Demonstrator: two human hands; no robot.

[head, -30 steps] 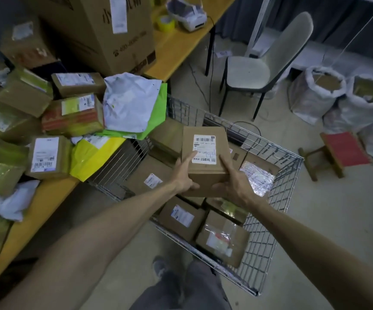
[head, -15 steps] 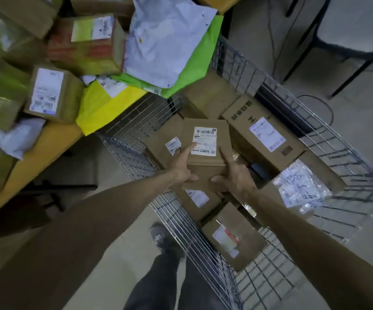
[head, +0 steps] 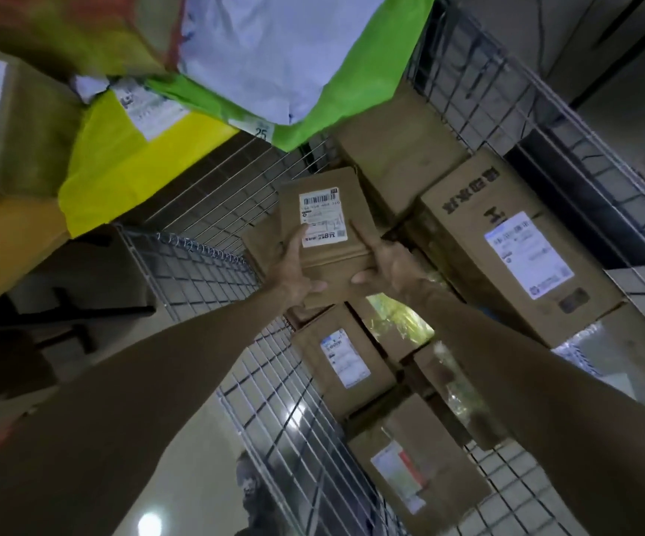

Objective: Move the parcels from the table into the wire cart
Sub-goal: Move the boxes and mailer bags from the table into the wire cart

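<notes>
Left hand [head: 292,272] and right hand [head: 386,270] grip a labelled cardboard parcel [head: 325,210] by its near end, low inside the wire cart [head: 205,272], over stacked boxes [head: 344,357]; its underside is hidden. Yellow mailer [head: 131,168] and green mailer [head: 371,83] overhang the table [head: 4,245], partly cropped.

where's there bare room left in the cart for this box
Bare mesh shows only beside the lowest box, by the right arm. A dark strip lies between the long box and the far cart wall; contents unclear. Around the held box it is packed.
</notes>
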